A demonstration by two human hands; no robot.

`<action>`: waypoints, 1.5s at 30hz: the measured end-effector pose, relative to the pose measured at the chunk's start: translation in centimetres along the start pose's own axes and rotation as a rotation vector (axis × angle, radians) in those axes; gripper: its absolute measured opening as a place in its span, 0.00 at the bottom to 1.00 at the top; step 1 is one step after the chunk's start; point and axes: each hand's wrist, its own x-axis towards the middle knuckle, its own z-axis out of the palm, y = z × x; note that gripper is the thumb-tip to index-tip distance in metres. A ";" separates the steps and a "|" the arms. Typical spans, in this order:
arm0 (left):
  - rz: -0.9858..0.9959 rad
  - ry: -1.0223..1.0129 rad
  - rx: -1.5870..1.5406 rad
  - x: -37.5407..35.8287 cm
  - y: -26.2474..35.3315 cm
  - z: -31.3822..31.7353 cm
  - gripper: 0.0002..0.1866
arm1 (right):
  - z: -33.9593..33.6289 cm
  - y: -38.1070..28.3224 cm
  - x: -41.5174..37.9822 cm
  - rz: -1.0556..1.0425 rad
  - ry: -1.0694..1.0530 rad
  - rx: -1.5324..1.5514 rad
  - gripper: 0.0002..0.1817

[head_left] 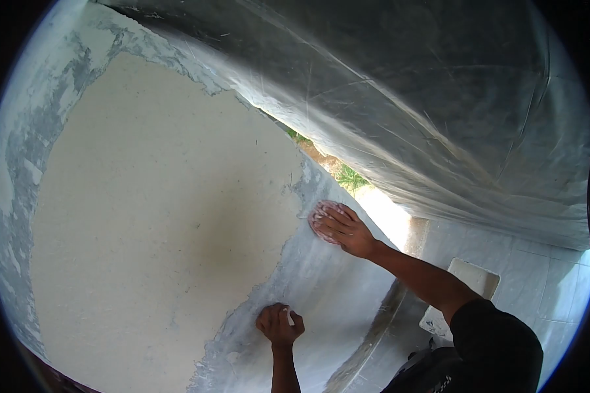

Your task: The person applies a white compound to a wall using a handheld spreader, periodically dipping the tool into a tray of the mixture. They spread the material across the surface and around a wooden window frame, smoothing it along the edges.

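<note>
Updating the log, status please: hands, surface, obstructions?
Right hand holding pink pad against grey surface. Left hand curled around small white object. Grey sheet alongside, nothing visibly blocking hands.

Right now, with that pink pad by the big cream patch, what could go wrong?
The pink pad under the right hand is close to the cream patch's ragged edge, so rubbing there might flake or smear it. The pale tray shows beside the right arm; it might get bumped, though depth is hard to judge.
</note>
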 end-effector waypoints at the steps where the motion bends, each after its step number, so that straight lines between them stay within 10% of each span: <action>1: -0.004 -0.005 0.006 -0.1 0.1 -0.1 0.10 | -0.2 -0.1 0.1 0.000 -0.001 -0.001 0.38; 32: -0.007 -0.008 -0.010 0.2 0.4 -0.2 0.10 | -0.7 -1.5 6.7 0.148 0.122 0.026 0.38; 41: -0.001 0.021 -0.022 0.2 0.2 0.0 0.09 | -0.8 -4.0 -4.9 0.281 -0.032 0.069 0.37; 45: -0.014 -0.011 -0.036 0.1 0.5 -0.3 0.09 | -2.0 -3.5 3.4 0.291 0.070 0.027 0.38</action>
